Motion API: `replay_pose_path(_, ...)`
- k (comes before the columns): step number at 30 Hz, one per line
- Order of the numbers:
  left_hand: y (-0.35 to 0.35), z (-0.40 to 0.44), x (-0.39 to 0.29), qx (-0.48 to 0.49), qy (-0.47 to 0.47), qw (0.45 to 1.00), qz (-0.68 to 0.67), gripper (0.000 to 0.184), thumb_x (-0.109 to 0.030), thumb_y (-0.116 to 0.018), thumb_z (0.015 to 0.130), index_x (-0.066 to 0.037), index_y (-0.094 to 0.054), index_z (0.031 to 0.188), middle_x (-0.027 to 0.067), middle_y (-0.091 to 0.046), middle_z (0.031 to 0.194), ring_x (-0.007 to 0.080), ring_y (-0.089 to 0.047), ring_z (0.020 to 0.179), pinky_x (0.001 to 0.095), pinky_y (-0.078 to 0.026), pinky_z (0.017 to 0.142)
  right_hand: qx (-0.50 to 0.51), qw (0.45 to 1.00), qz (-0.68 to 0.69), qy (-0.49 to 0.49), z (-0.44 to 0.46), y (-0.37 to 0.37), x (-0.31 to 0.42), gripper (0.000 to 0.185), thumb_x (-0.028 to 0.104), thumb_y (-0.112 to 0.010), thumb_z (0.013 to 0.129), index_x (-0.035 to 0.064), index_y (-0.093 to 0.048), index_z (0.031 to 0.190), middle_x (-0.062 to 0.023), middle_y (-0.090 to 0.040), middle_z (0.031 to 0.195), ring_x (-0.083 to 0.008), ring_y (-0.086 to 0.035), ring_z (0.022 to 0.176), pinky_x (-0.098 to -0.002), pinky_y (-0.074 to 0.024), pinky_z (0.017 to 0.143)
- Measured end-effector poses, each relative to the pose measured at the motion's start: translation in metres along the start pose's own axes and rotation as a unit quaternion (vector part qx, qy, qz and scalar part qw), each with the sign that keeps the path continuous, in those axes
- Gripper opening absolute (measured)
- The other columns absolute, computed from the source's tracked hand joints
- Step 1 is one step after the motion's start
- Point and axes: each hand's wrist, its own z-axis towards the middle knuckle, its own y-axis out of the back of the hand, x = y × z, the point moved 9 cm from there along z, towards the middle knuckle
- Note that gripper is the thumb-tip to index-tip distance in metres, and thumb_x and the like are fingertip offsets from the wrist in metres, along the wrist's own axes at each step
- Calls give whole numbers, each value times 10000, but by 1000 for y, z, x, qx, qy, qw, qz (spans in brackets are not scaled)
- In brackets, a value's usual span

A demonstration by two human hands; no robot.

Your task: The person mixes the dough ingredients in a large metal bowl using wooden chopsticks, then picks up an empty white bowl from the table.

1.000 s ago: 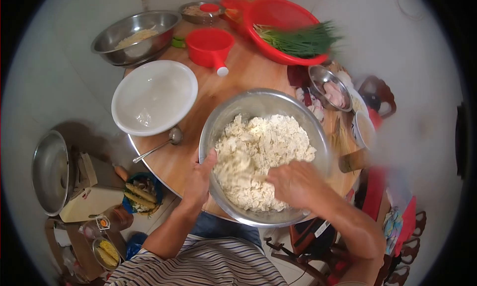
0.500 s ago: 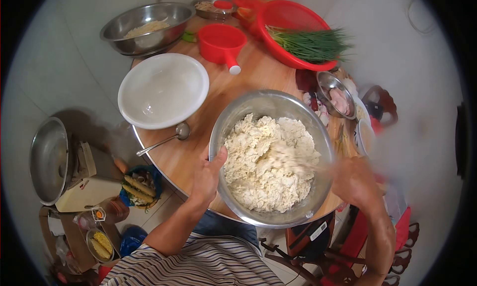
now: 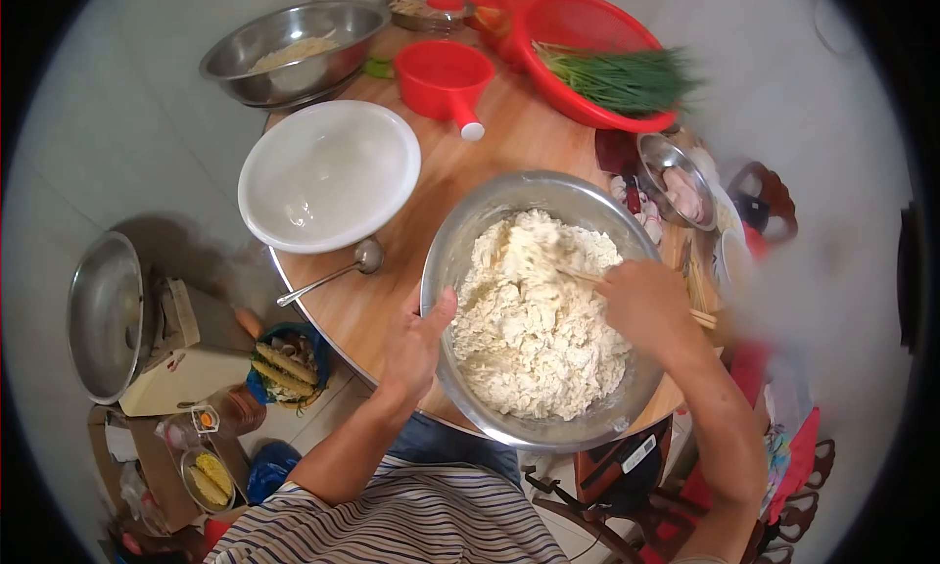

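Observation:
In front of me a large steel mixing bowl (image 3: 446, 256) holds shaggy, lumpy dough (image 3: 534, 339). My left hand (image 3: 416, 344) is closed on the bowl's left rim, thumb over the edge. My right hand (image 3: 646, 305) is closed around chopsticks (image 3: 580, 272), whose tips reach into the upper part of the dough; their back ends stick out behind the hand. The tips are blurred by motion. Left of the bowl, a metal ladle (image 3: 367, 258) lies on the wooden table (image 3: 480, 153), beside a white bowl (image 3: 328, 177) with a little liquid in it.
At the back are a steel bowl with pale shreds (image 3: 294, 55), a red dipper (image 3: 446, 79) and a red basket (image 3: 587, 35) with green chives (image 3: 627, 79). A small steel bowl (image 3: 676, 177) with pink meat stands to the right. Corn cobs (image 3: 284, 368) are low on the left.
My right hand has moved left and up over the bowl, taking the chopsticks into the upper dough. My left hand still holds the rim. The view has shifted slightly.

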Motion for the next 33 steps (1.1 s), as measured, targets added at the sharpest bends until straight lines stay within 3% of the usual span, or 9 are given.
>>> replay_pose_path(4,0,2,2,2,0,1000,-1,418,-269,-617,1057,9,-591,1368,82,-684,1205,137,-619,1083,305,-490,959,114,990,-39,-76,-35,20,-26,207,175,-605,849,19,-742,840,-219,-719,857,-429,-702,800,-530,-541,760)
replay_pose_path(8,-4,1,0,10,1,1000,-7,412,-269,-610,1061,4,-593,1369,73,-686,1199,129,-616,1086,301,-487,964,120,986,-65,-100,-42,37,-28,213,195,-667,880,13,-770,838,-229,-734,848,-385,-734,841,-496,-567,769)
replay_pose_path(10,-3,0,0,8,5,1000,0,412,-270,-608,1062,3,-593,1370,69,-686,1198,127,-615,1087,300,-486,964,-51,991,-16,-121,-30,55,-33,193,154,-660,885,2,-768,834,-238,-723,808,-398,-731,787,-491,-573,741)
replay_pose_path(11,-3,0,0,8,8,1000,7,411,-271,-606,1063,1,-593,1371,65,-686,1196,126,-614,1089,298,-485,965,-52,991,-16,-122,-24,53,-30,193,154,-660,885,2,-768,834,-238,-723,808,-398,-731,787,-491,-573,741)
replay_pose_path(20,1,2,1,5,-1,998,57,400,-267,-608,1063,4,-601,1357,50,-683,1179,116,-608,1076,292,-477,960,-82,996,23,38,18,17,50,132,82,-650,836,-10,-727,780,-242,-692,715,-359,-731,689,-457,-571,623)
replay_pose_path(22,-4,3,1,14,0,999,30,399,-265,-607,1064,4,-601,1357,52,-684,1181,117,-609,1076,294,-480,960,24,982,-20,185,-2,-7,76,212,96,-639,816,57,-742,998,-174,-679,695,-334,-699,649,-457,-541,619)
replay_pose_path(24,-1,1,2,14,2,1000,5,398,-264,-606,1064,5,-600,1357,54,-684,1182,118,-610,1076,296,-483,959,26,976,-47,212,-32,4,81,307,87,-647,800,68,-717,1098,-134,-678,717,-313,-708,677,-452,-544,616)
replay_pose_path(30,-4,0,1,11,-7,1000,13,391,-269,-606,1064,5,-606,1344,67,-687,1181,130,-627,1064,310,-499,952,131,975,-116,135,-75,55,41,250,99,-652,799,78,-702,1043,-121,-676,786,-327,-704,749,-476,-506,599)
replay_pose_path(33,-5,0,1,2,-5,1000,8,389,-271,-607,1064,4,-609,1339,68,-690,1175,133,-630,1064,309,-499,952,4,990,-107,94,-60,72,27,56,71,-665,782,36,-706,766,-178,-660,653,-343,-701,640,-452,-531,596)
